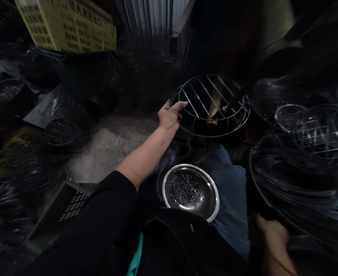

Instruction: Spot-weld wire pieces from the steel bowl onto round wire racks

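My left hand (170, 117) hooks its fingers over the rim of a round wire rack (210, 105), which has parallel metal bars and sits tilted on a post in the shade. A dark rod (232, 99) crosses the rack's right side. A steel bowl (190, 191) of small bent metal clips (185, 188) rests on my jeans-clad lap (232, 191). My right hand (271, 245) is low at the right, beside a stack of dark wire rings (298, 180). Its fingers are hidden in shadow.
A yellow perforated plastic crate (66, 23) stands at the back left, near a corrugated metal sheet (151, 15). Piles of dark wire racks (19, 168) lie on the left, by a concrete floor patch (108, 149) and a perforated crate (73, 205).
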Demonstrator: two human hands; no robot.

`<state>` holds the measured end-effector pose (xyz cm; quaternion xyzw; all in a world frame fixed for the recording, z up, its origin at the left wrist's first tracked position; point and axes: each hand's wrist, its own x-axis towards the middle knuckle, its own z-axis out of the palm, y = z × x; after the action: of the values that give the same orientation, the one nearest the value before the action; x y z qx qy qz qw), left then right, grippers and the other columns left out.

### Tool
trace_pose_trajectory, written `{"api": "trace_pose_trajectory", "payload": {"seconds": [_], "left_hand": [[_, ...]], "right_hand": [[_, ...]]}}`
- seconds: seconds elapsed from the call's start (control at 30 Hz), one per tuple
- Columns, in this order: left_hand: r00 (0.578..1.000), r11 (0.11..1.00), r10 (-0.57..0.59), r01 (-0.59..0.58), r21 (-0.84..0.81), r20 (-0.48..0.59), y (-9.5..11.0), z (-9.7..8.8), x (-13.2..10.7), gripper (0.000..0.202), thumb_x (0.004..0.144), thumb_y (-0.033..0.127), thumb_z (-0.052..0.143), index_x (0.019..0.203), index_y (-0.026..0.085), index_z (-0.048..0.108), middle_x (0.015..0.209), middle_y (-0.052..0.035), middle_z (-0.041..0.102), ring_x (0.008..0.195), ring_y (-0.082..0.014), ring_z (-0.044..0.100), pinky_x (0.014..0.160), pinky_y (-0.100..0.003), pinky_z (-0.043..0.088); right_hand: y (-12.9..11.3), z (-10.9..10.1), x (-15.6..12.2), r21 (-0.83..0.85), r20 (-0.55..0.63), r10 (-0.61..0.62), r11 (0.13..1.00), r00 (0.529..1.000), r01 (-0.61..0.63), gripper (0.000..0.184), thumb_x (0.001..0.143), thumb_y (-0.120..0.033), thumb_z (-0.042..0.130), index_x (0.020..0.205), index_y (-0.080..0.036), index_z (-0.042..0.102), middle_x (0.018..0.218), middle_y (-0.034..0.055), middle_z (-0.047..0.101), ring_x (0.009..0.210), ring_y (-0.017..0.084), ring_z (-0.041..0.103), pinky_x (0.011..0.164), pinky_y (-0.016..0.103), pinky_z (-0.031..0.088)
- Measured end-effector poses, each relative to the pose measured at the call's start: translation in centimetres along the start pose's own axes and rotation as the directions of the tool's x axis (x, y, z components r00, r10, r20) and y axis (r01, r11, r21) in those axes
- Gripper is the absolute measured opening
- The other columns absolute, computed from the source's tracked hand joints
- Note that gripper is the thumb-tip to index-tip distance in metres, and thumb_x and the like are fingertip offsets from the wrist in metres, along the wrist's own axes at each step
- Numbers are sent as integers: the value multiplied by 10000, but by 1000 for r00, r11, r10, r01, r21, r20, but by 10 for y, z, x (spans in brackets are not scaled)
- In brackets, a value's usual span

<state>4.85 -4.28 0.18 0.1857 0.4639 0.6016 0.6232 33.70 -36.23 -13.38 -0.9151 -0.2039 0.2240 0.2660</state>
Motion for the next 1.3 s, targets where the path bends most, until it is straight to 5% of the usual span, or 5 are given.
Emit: {"api": "trace_pose_trajectory", "payload": {"seconds": [0.2, 0.4, 0.7, 0.9, 1.3], "left_hand": [[1000, 1000, -9, 9, 18, 29, -12, 2, 12, 681, 699, 168, 876, 1321, 200, 599, 920, -14, 690, 795, -152, 674, 601, -218, 441], [999, 1000, 12, -12, -8, 39, -10, -1, 4, 589, 681, 176, 905, 1209, 173, 645, 939, -22, 684, 832, -159, 669, 620, -223, 439], [999, 997, 24, -21, -70, 40, 7, -6, -5, 531, 662, 54, 816, 1162, 150, 664, 629, 60, 547, 520, -54, 485, 477, -196, 321], [999, 996, -25, 29, -87, 38, 3, 2, -5, 678, 617, 52, 808, 1259, 158, 618, 666, 70, 571, 518, -42, 486, 474, -182, 309], [990, 991, 78, -64, -113, 121, -2, 10, -1, 465, 470, 124, 879, 855, 173, 623, 706, 85, 505, 541, -23, 477, 499, -202, 299]], "right_hand": [[-57, -3, -67, -131, -59, -443, 892, 895, 433, 340, 770, -477, 542, 900, -222, 725, 1082, 210, 731, 1061, 373, 684, 954, 513, 506], [-143, 69, -105, -188, 693, -472, 611, 545, 769, 269, 840, -286, 563, 986, -201, 773, 1057, 101, 755, 995, 242, 700, 890, 338, 528], [-157, 93, -132, -406, 715, -374, 465, 590, 787, 355, 889, -105, 433, 1013, -155, 762, 1100, 139, 730, 969, 234, 725, 784, 292, 521], [-190, 52, -80, 267, 348, -645, 764, 680, 587, 339, 805, -421, 604, 989, -192, 773, 926, 81, 781, 852, 237, 730, 799, 344, 577], [-289, 68, -63, 645, -90, -475, 642, 876, 415, 297, 766, -388, 687, 881, -121, 746, 551, 7, 658, 404, 138, 558, 423, 253, 453]]}}
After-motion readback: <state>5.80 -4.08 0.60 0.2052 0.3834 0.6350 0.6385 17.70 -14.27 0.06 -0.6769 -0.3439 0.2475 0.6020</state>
